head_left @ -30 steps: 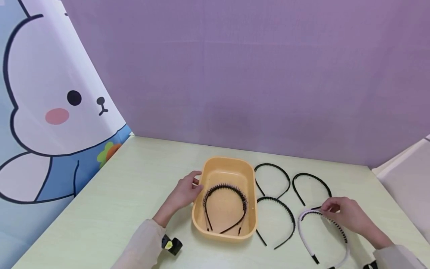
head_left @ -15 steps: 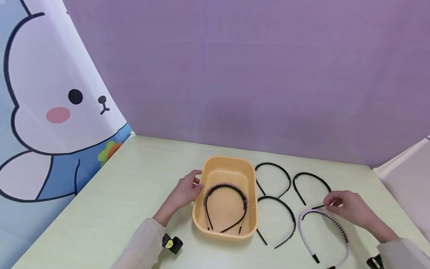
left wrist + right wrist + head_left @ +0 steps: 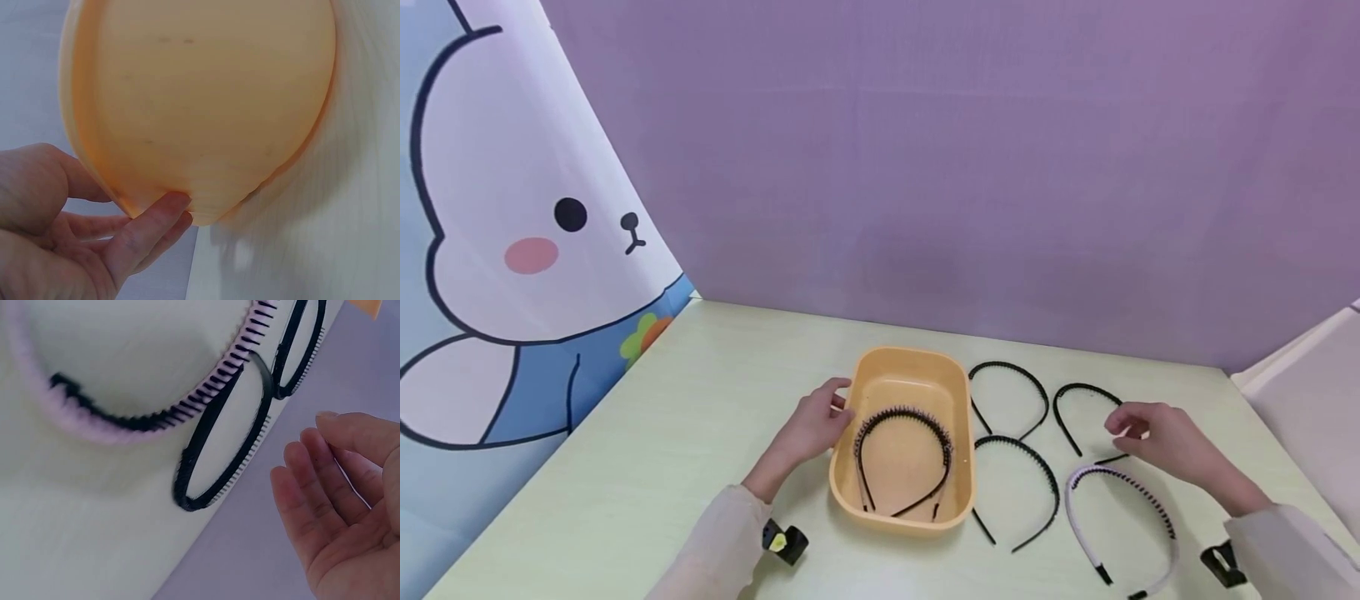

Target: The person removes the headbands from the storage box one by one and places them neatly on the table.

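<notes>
An orange plastic basin stands mid-table in the head view, a dark toothed headband with pale trim inside it. At its left side my left hand grips the wall, the fingers pressing the outside in the left wrist view. My right hand hovers over the far-right black headband, hiding part of it; the right wrist view shows it holding nothing, fingers loosely bent. Just nearer lies a pale lilac headband with black tips and dark teeth.
Two more black headbands, a back one and a front one, lie right of the basin on the pale table. A purple backdrop stands behind. A cartoon-printed cloth hangs at the left.
My right hand has lifted off the lilac headband and moved a little away from me, toward the far-right black headband. The left hand and basin have stayed put.
</notes>
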The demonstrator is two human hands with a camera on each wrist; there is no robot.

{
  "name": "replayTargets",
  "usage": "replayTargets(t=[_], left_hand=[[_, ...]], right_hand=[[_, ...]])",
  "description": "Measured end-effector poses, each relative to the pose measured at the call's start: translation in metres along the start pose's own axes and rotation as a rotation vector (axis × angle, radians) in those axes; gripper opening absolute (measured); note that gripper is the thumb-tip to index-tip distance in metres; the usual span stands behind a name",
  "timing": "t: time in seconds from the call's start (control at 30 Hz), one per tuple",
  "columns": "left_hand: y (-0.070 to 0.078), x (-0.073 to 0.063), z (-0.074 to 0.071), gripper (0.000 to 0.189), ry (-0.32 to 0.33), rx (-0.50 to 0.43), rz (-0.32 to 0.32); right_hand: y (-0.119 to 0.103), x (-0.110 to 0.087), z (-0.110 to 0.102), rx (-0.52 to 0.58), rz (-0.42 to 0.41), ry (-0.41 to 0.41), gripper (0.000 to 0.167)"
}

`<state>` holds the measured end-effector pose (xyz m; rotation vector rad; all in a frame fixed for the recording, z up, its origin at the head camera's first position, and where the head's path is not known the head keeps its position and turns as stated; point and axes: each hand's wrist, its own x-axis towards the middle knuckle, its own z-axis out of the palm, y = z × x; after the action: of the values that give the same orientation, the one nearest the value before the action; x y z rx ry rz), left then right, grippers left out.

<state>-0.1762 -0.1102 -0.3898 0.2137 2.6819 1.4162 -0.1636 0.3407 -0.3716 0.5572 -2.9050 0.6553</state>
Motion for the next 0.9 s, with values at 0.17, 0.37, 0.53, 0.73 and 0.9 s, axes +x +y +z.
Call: replayTargets(t=[0.17, 0.37, 0.53, 0.73, 0.9], left_hand=[[-0.001, 0.000, 0.000, 0.046, -0.011, -0.021, -0.005], [0.000, 0.001, 0.000, 0.046, -0.012, -0.022, -0.012], [0.000, 0.001, 0.001, 0.046, -0.020, -0.020, -0.017], [0.002, 0.001, 0.001, 0.046, -0.023, -0.022, -0.025], [0.003, 0.000, 0.001, 0.046, -0.014, -0.024, -0.023]], right_hand=[[-0.009, 0.008, 0.003, 0.047, -0.042, 0.001, 0.022], [-0.019, 0.017, 0.004, 0.068, -0.031, -0.034, 0.025], [-0.027, 0.024, 0.005, 0.065, -0.027, -0.043, 0.026], [-0.040, 0.034, 0.008, 0.070, -0.030, -0.042, 0.029], [-0.054, 0.044, 0.010, 0.085, -0.056, -0.036, 0.030]])
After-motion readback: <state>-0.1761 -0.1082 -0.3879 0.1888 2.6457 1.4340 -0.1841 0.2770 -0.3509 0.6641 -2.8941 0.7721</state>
